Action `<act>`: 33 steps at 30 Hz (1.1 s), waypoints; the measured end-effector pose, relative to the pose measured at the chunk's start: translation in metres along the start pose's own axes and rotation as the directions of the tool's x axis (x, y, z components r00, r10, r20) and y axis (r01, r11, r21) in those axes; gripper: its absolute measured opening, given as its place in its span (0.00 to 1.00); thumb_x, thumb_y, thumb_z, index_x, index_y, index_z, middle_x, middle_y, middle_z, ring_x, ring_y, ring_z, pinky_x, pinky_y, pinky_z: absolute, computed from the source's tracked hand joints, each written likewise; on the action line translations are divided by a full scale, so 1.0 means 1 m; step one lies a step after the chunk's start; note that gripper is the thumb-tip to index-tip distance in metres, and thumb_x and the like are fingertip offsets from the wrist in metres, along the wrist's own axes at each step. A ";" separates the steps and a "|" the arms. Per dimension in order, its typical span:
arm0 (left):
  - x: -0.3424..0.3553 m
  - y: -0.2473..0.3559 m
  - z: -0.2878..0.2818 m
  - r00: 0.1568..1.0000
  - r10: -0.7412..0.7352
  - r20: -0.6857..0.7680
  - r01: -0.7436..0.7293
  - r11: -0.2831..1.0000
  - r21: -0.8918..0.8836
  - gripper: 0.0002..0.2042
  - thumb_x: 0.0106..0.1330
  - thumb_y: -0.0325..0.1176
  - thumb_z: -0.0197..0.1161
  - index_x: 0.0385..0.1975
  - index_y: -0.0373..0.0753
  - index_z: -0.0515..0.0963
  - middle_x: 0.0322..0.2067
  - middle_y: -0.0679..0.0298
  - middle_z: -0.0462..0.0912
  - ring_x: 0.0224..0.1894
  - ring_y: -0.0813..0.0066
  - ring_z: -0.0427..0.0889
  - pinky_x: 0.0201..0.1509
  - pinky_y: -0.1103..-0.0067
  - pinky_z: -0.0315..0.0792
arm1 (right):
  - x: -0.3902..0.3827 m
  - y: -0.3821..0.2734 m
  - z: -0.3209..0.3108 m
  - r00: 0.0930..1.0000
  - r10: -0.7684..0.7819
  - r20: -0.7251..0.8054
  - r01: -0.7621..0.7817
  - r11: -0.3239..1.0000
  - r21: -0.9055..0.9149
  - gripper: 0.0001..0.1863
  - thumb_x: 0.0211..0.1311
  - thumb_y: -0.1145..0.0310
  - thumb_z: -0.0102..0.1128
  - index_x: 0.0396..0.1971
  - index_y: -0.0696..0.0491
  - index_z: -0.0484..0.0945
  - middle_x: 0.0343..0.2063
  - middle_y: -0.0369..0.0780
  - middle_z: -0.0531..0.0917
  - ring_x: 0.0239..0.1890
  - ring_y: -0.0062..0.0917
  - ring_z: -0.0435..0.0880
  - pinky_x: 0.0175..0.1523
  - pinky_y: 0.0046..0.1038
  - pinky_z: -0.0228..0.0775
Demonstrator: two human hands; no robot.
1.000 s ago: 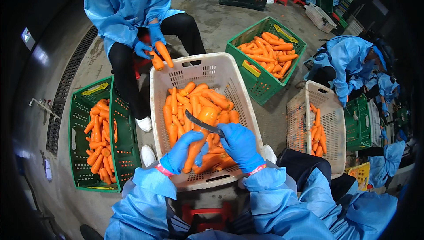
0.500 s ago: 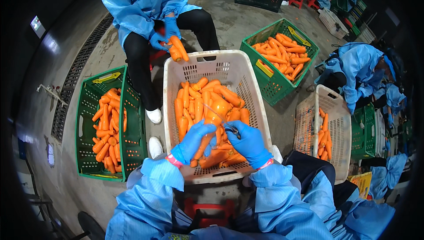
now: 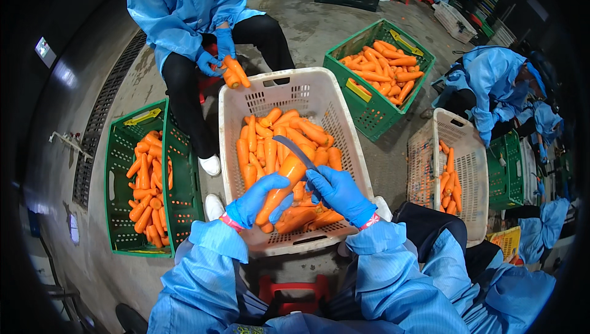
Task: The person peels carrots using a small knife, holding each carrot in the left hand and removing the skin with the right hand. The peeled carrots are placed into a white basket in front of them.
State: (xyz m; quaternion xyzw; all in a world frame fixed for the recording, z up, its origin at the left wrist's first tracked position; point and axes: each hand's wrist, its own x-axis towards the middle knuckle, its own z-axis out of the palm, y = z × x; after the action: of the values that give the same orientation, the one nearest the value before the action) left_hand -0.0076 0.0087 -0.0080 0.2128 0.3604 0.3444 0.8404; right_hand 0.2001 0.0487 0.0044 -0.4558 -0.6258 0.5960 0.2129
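A thick carrot [image 3: 291,173] rests slantwise in my left hand [image 3: 257,202], whose blue-gloved fingers wrap it from the left. In my right hand [image 3: 341,194], also gloved in blue, is a knife [image 3: 295,151]; its dark, slightly curved blade points up and left, lying across the carrot's far end. Whether the edge touches the carrot I cannot tell. The knife's handle is mostly hidden by my right fingers. Both hands are over a white plastic crate [image 3: 339,108] holding many carrots [image 3: 263,149].
Green crates of carrots stand at the left [image 3: 183,196] and far right [image 3: 362,110]. Across from me, a seated person's gloved hands [image 3: 215,57] hold carrots at the crate's far edge. Another white crate [image 3: 472,168] and a bent-over person [image 3: 498,82] are to the right.
The knife has swung from an edge-on, hardly visible angle to showing its blade broadside over the carrot. My left hand has shifted slightly left and lower, and the whole view has shifted a little.
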 end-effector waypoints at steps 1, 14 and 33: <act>0.000 0.000 -0.001 1.000 -0.004 0.008 0.004 1.000 -0.008 0.19 0.62 0.44 0.53 0.47 0.38 0.66 0.14 0.60 0.70 0.08 0.70 0.68 0.11 0.79 0.63 | 0.000 0.000 -0.001 1.000 0.008 0.005 -0.008 1.000 0.007 0.18 0.68 0.55 0.49 0.32 0.58 0.75 0.22 0.36 0.79 0.21 0.15 0.77 0.21 0.18 0.64; -0.002 0.004 0.006 0.997 0.074 0.011 -0.074 0.990 0.123 0.21 0.62 0.42 0.54 0.50 0.36 0.63 0.15 0.59 0.71 0.09 0.72 0.67 0.12 0.79 0.63 | 0.009 0.018 0.003 0.980 -0.138 -0.142 0.115 0.980 -0.162 0.22 0.64 0.47 0.49 0.30 0.53 0.75 0.16 0.43 0.77 0.20 0.35 0.78 0.26 0.34 0.67; -0.003 -0.002 0.010 0.999 0.047 -0.025 -0.045 0.996 0.075 0.16 0.62 0.38 0.52 0.45 0.36 0.66 0.16 0.60 0.72 0.08 0.74 0.68 0.10 0.81 0.64 | 0.003 0.008 0.008 0.986 0.159 0.050 -0.166 0.965 0.202 0.26 0.60 0.45 0.56 0.38 0.56 0.78 0.16 0.32 0.72 0.18 0.13 0.70 0.23 0.17 0.65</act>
State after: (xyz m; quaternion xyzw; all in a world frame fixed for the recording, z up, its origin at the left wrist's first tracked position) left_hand -0.0002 0.0043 -0.0011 0.2475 0.3791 0.3528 0.8189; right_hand 0.1951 0.0459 -0.0057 -0.4710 -0.5250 0.6805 0.1987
